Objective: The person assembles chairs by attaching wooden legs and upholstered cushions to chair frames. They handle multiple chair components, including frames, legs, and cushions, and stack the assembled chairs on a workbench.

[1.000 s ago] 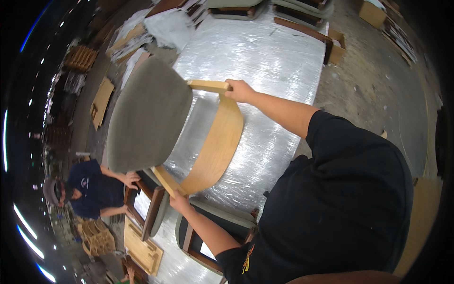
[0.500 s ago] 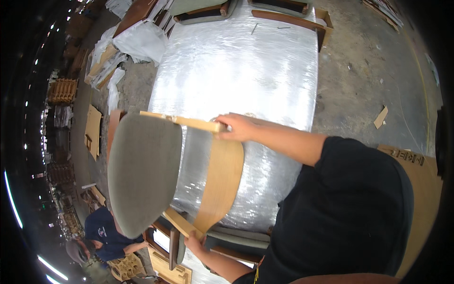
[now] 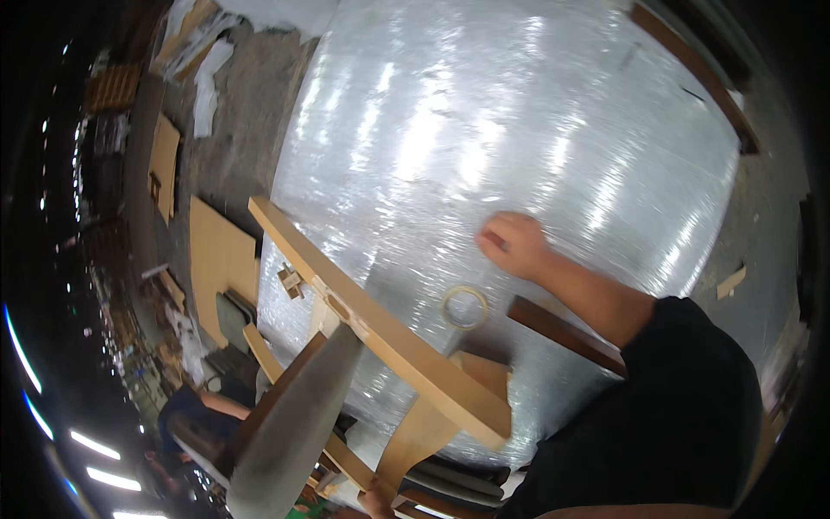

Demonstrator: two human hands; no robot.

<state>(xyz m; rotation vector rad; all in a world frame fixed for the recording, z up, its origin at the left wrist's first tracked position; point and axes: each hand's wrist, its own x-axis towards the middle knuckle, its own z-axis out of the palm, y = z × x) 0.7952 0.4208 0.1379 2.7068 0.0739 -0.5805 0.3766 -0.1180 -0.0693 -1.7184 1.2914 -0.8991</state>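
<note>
A: Count the items, left to right, taking the wooden chair (image 3: 380, 346) as the landmark.

B: Left of the chair, two flat cardboard sheets (image 3: 220, 259) lie on the concrete floor (image 3: 251, 112); one is just beside the chair, the other farther up and left. Below and left of the chair, one other person (image 3: 203, 415) crouches, partly covered by the grey seat pad (image 3: 294, 424). There is one chair, tilted, with one pale rail running diagonally. Just right of the chair lies one tape roll (image 3: 464, 307), then one dark wooden board (image 3: 566, 333), both on one large table wrapped in bubble film (image 3: 519, 130).

A: And the hands?

B: Two. The left hand (image 3: 378, 499) is at the chair's lower leg, cut off by the bottom edge; it touches the wood, but whether it is gripping cannot be told. The right hand (image 3: 513, 244), up and right of the chair, is closed in a fist, resting on the film and holding nothing visible.

A: Anything hard to read?

B: Far left of the chair, the stacked goods at the rim are too dark and bent to identify. White wrapping scraps (image 3: 207, 73) lie above and left of the chair.
</note>
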